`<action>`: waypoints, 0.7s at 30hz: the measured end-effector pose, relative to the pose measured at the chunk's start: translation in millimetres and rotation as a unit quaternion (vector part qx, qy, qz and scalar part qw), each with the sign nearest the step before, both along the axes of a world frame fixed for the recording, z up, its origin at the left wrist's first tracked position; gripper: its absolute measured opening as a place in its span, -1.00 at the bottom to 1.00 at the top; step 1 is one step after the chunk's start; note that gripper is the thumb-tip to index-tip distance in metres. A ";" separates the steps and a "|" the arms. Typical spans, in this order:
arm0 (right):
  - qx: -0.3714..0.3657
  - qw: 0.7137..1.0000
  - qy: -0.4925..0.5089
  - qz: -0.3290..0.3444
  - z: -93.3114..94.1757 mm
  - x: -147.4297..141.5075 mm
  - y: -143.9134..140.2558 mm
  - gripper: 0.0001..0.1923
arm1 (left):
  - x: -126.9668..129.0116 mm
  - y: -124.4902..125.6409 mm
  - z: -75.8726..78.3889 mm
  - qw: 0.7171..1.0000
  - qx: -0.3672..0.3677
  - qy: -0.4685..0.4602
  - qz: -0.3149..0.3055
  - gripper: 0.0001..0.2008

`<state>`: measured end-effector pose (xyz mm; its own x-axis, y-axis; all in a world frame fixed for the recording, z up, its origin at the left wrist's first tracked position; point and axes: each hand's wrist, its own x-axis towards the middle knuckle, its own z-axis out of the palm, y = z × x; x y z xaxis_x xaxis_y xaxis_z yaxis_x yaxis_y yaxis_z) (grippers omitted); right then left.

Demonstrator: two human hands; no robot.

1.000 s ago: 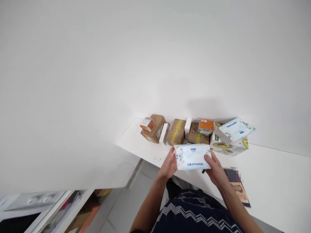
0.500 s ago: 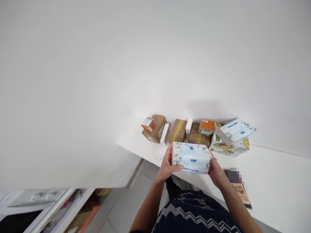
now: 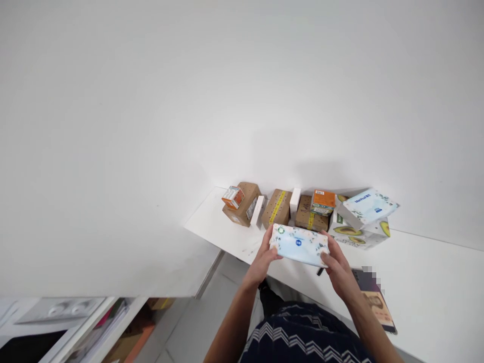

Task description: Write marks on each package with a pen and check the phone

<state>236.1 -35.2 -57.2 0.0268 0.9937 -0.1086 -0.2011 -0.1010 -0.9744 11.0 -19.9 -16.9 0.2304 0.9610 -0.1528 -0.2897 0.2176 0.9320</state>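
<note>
Between my two hands I hold a white and pale-blue tissue pack (image 3: 300, 247) with a floral print, above the front edge of the white table. My left hand (image 3: 260, 259) is closed on its left end, thumb on the near face. My right hand (image 3: 336, 262) grips the right end, with the thumb also on the near face. Just beyond the pack stand a brown cardboard box (image 3: 277, 206) with yellow tape and a second taped box (image 3: 304, 214). A similar tissue pack (image 3: 370, 205) lies tilted on an avocado-print box (image 3: 363, 234).
An orange box (image 3: 322, 201) rests on the second taped box. At the left, a small orange-white box (image 3: 233, 196) sits on a brown box (image 3: 247, 204). White slim boxes (image 3: 258, 210) stand between. A dark notebook (image 3: 378, 305) lies right on the table (image 3: 427, 282). Shelves (image 3: 124, 322) are lower left.
The tissue pack has been turned in my hands, so a narrower face with a blue logo now shows. My right thumb has come onto the near face.
</note>
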 end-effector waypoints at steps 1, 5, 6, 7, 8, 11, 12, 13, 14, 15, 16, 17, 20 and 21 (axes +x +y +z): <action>0.011 1.000 -0.020 0.001 -0.6 1.0 -0.5 -0.33 | 1.3 0.4 1.1 1.000 -0.026 0.002 0.012 -0.24; 0.037 0.997 -0.057 0.023 -1.8 2.9 -1.9 -0.27 | 9.4 2.7 6.1 0.995 -0.067 -0.043 0.056 -0.28; 0.043 0.997 -0.055 0.030 -3.0 2.7 -1.5 -0.25 | 11.0 3.3 7.4 0.994 -0.063 -0.059 0.063 -0.28; 0.044 0.997 -0.045 0.036 -4.5 2.2 -0.6 -0.25 | 12.0 3.7 8.7 0.993 -0.056 -0.074 0.069 -0.28; 0.038 0.998 -0.028 0.040 -6.3 1.4 0.7 -0.24 | 12.4 4.0 9.9 0.992 -0.049 -0.085 0.074 -0.28; -0.034 0.998 0.048 0.031 -9.1 -1.5 6.0 -0.24 | 9.9 4.7 12.5 0.992 -0.018 -0.098 0.074 -0.25; -0.066 0.994 0.078 0.029 -8.1 -2.6 7.4 -0.23 | 8.3 4.8 13.0 0.993 -0.001 -0.098 0.069 -0.23; -0.097 0.989 0.106 0.028 -6.0 -3.6 8.5 -0.24 | 6.5 5.0 13.2 0.994 0.019 -0.096 0.059 -0.20; -0.125 0.983 0.131 0.030 -2.9 -4.3 9.0 -0.25 | 4.8 5.2 13.1 0.994 0.038 -0.092 0.043 -0.17; -0.149 0.976 0.152 0.037 0.9 -4.9 8.9 -0.27 | 3.4 5.5 12.5 0.994 0.055 -0.087 0.026 -0.15; -0.170 0.970 0.168 0.047 5.0 -5.1 8.2 -0.29 | 2.4 5.7 11.6 0.994 0.067 -0.082 0.007 -0.13; -0.186 0.965 0.178 0.056 9.0 -5.2 7.2 -0.32 | 2.0 6.0 10.4 0.994 0.073 -0.079 -0.008 -0.13; -0.183 0.963 0.188 0.069 16.6 -4.5 4.0 -0.41 | 3.4 7.5 5.9 0.994 0.071 -0.082 -0.018 -0.15; -0.170 0.965 0.187 0.065 16.9 -4.2 3.3 -0.41 | 4.4 8.2 4.7 0.994 0.065 -0.087 -0.017 -0.15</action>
